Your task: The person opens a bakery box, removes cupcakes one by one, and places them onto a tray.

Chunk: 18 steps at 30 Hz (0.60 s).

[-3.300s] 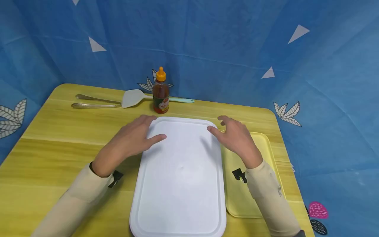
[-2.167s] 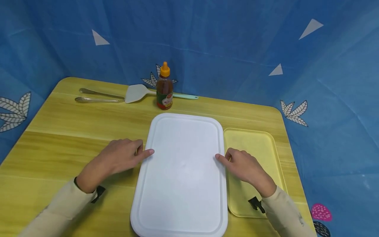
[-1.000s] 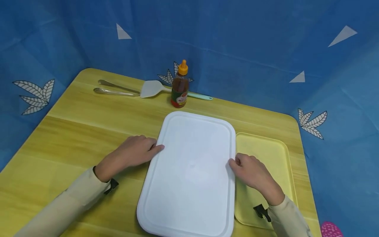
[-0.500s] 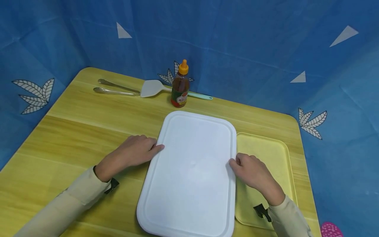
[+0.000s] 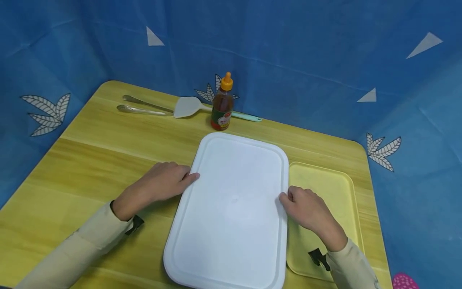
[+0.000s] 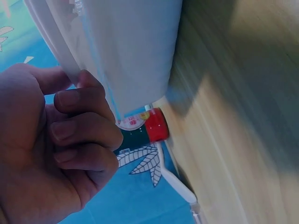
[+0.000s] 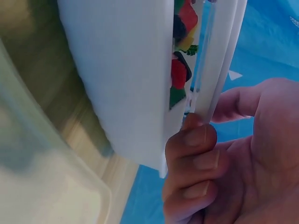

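Observation:
A white rectangular lid [image 5: 234,208] lies between my hands over a deep white box [image 7: 121,79]. My left hand [image 5: 162,182] pinches its left edge, thumb on top and index finger underneath, the other fingers curled. On the opposite edge my right hand [image 5: 306,210] pinches the lid the same way. In the right wrist view a gap shows between the lid and the box's rim, and red, green, yellow and dark pieces [image 7: 180,74] are visible through it. The left wrist view shows the lid standing off from the box wall [image 6: 135,51] too. Most of the contents are hidden.
A yellow tray [image 5: 325,180] lies right of the box, partly under my right arm. Behind the box stands a sauce bottle [image 5: 221,110] with an orange cap. A white spatula [image 5: 187,107] with a pale green handle and metal tongs [image 5: 144,111] lie along the back.
From above the lid's far corners, both hands came back to its side edges and took hold of them. Since half a second ago the lid has shifted slightly, looking a little larger.

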Each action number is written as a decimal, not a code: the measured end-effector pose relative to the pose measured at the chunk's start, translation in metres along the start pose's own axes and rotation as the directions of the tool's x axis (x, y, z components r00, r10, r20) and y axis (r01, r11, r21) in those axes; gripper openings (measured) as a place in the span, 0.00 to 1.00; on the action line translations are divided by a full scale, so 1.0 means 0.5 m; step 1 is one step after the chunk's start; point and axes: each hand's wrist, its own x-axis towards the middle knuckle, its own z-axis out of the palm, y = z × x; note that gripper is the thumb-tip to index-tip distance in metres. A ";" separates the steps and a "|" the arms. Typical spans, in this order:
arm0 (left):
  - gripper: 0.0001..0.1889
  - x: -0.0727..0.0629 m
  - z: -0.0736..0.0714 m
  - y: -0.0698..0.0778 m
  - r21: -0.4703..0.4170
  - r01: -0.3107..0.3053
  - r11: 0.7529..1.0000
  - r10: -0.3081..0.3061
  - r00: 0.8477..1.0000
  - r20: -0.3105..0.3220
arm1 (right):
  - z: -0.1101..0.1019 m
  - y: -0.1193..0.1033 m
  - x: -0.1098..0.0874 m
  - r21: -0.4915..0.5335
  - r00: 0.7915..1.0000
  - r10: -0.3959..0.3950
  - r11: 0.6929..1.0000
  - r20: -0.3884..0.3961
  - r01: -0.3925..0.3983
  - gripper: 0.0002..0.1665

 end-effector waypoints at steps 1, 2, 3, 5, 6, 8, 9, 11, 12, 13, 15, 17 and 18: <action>0.23 -0.001 -0.001 -0.001 -0.002 0.000 1.000 0.000 1.000 0.001 | -0.001 -0.003 0.000 -0.006 1.000 -0.005 1.000 -0.006 0.005 0.21; 0.23 -0.003 -0.003 -0.002 -0.002 0.002 1.000 -0.002 1.000 0.001 | -0.002 -0.006 0.001 -0.013 1.000 -0.011 1.000 -0.013 0.011 0.21; 0.23 -0.005 -0.005 -0.003 0.001 0.001 1.000 -0.001 1.000 0.000 | -0.004 -0.010 0.001 -0.018 1.000 -0.017 1.000 -0.019 0.017 0.20; 0.23 -0.008 -0.012 -0.006 0.011 0.004 1.000 -0.004 1.000 -0.005 | -0.007 -0.019 0.005 -0.028 0.999 -0.035 0.999 -0.032 0.034 0.20; 0.23 -0.011 -0.017 -0.009 0.016 0.008 1.000 -0.007 1.000 -0.007 | -0.009 -0.024 0.007 -0.030 0.998 -0.044 0.999 -0.035 0.043 0.21; 0.23 -0.017 -0.027 -0.013 0.025 0.017 1.000 -0.017 1.000 -0.009 | -0.014 -0.036 0.010 -0.035 0.997 -0.062 0.998 -0.038 0.060 0.21; 0.23 -0.020 -0.032 -0.015 0.026 0.023 0.999 -0.023 1.000 -0.010 | -0.016 -0.042 0.011 -0.034 0.997 -0.070 0.997 -0.038 0.069 0.21; 0.23 -0.028 -0.042 -0.020 0.028 0.042 0.999 -0.041 0.999 -0.011 | -0.020 -0.056 0.015 -0.030 0.996 -0.082 0.996 -0.036 0.081 0.22; 0.23 -0.032 -0.047 -0.023 0.028 0.051 0.998 -0.051 0.999 -0.011 | -0.023 -0.063 0.017 -0.029 0.996 -0.087 0.996 -0.034 0.086 0.22; 0.23 -0.036 -0.052 -0.026 0.027 0.062 0.998 -0.062 0.998 -0.010 | -0.025 -0.070 0.018 -0.027 0.995 -0.091 0.996 -0.034 0.090 0.22; 0.23 -0.044 -0.061 -0.034 0.026 0.082 0.996 -0.082 0.997 -0.004 | -0.028 -0.085 0.022 -0.030 0.995 -0.098 0.995 -0.033 0.097 0.23; 0.23 -0.053 -0.069 -0.042 0.029 0.100 0.995 -0.100 0.995 0.003 | -0.031 -0.099 0.028 -0.039 0.993 -0.110 0.993 -0.034 0.108 0.23; 0.23 -0.057 -0.073 -0.047 0.031 0.104 0.994 -0.104 0.995 0.005 | -0.032 -0.106 0.032 -0.044 0.992 -0.118 0.992 -0.036 0.116 0.23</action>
